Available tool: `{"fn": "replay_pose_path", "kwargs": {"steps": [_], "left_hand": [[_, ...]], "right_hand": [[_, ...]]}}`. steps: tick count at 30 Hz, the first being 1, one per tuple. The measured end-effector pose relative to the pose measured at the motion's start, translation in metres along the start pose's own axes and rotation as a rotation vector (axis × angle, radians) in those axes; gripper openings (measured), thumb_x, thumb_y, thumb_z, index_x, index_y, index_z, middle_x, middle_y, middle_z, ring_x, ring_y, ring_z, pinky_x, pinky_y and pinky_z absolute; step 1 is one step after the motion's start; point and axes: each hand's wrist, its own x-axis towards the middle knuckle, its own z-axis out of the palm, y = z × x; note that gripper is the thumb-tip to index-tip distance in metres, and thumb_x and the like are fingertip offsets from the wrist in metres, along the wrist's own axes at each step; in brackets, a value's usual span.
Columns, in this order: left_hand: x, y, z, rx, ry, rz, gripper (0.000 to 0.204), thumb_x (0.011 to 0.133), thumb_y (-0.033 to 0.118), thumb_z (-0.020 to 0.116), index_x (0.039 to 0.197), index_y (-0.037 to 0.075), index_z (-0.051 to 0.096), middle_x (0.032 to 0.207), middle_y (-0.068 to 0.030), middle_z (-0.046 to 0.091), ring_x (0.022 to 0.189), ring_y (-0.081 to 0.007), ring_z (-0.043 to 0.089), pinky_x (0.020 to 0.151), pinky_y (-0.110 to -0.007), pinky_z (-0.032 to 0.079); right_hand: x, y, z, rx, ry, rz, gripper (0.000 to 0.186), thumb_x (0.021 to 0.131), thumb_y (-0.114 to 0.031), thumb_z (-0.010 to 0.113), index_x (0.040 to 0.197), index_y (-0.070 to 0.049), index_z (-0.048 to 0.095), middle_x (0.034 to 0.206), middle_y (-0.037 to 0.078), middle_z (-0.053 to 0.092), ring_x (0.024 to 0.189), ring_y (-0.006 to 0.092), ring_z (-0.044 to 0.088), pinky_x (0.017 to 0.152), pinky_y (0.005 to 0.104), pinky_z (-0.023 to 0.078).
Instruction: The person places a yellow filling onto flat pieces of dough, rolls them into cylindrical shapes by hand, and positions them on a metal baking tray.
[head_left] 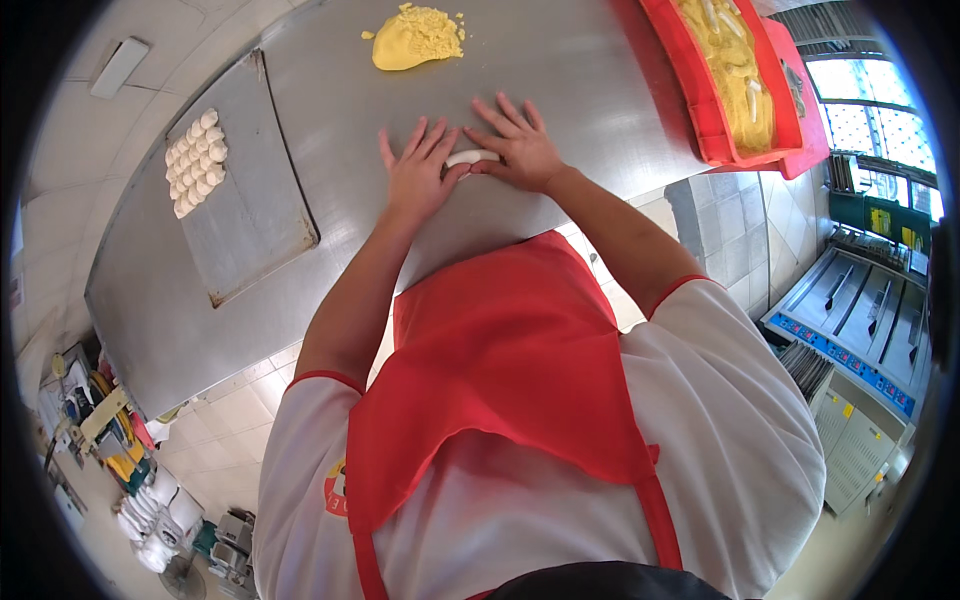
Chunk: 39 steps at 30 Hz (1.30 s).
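Observation:
A short white roll of dough (472, 158) lies on the steel table near its front edge, between my two hands. My left hand (415, 172) is at its left end, fingers stretched and spread over the table, thumb against the dough's near side. At the right end, my right hand (523, 150) also has its fingers spread forward, with the thumb touching the near side of the roll. Neither palm's underside shows. Beyond the hands sits a mound of yellow crumbly filling (418, 40), smooth on its left part.
On the left, a metal tray (240, 210) carries rows of small white dough pieces (197, 160). A red bin (712, 125) with yellow contents and white pieces stands at the right edge of the steel table (580, 90). Equipment with a blue control strip (850, 350) is farther right.

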Motion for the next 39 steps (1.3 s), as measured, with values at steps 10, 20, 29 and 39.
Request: {"fn": "replay_pose_path", "kwargs": {"steps": [10, 20, 29, 39], "left_hand": [[0.0, -0.002, -0.004, 0.009, -0.069, 0.039, 0.048, 0.096, 0.052, 0.073, 0.138, 0.028, 0.076, 0.16, 0.0023, 0.06, 0.156, -0.0247, 0.046, 0.125, -0.078, 0.0], [-0.01, 0.0, -0.003, 0.02, -0.084, 0.058, 0.051, 0.097, 0.058, 0.07, 0.14, 0.031, 0.074, 0.16, 0.0037, 0.06, 0.157, -0.0249, 0.044, 0.125, -0.079, 0.002], [-0.019, 0.001, -0.004, -0.019, -0.067, 0.089, 0.049, 0.098, 0.058, 0.069, 0.137, 0.029, 0.076, 0.158, 0.0001, 0.061, 0.156, -0.0273, 0.045, 0.126, -0.077, 0.002], [-0.047, 0.003, -0.016, -0.06, -0.074, 0.085, 0.04, 0.096, 0.045, 0.077, 0.125, 0.019, 0.079, 0.152, -0.0015, 0.064, 0.155, -0.0277, 0.045, 0.128, -0.074, 0.005]], "right_hand": [[-0.006, 0.003, 0.003, 0.025, -0.011, -0.015, 0.059, 0.097, -0.066, 0.068, 0.147, -0.036, 0.069, 0.179, 0.001, 0.031, 0.166, 0.0355, 0.022, 0.13, 0.068, 0.015], [-0.019, -0.009, -0.002, 0.032, 0.001, 0.087, 0.063, 0.092, -0.068, 0.071, 0.147, -0.038, 0.069, 0.18, 0.006, 0.027, 0.166, 0.0405, 0.02, 0.128, 0.0717, 0.014], [-0.038, -0.026, -0.002, 0.01, 0.028, 0.15, 0.049, 0.092, -0.061, 0.075, 0.137, -0.04, 0.076, 0.179, 0.005, 0.031, 0.166, 0.0364, 0.023, 0.127, 0.0711, 0.017], [-0.045, -0.057, -0.003, 0.165, 0.087, 0.088, 0.035, 0.092, -0.029, 0.081, 0.125, -0.018, 0.075, 0.139, 0.007, 0.061, 0.13, 0.0327, 0.06, 0.113, 0.0526, 0.042]]}}
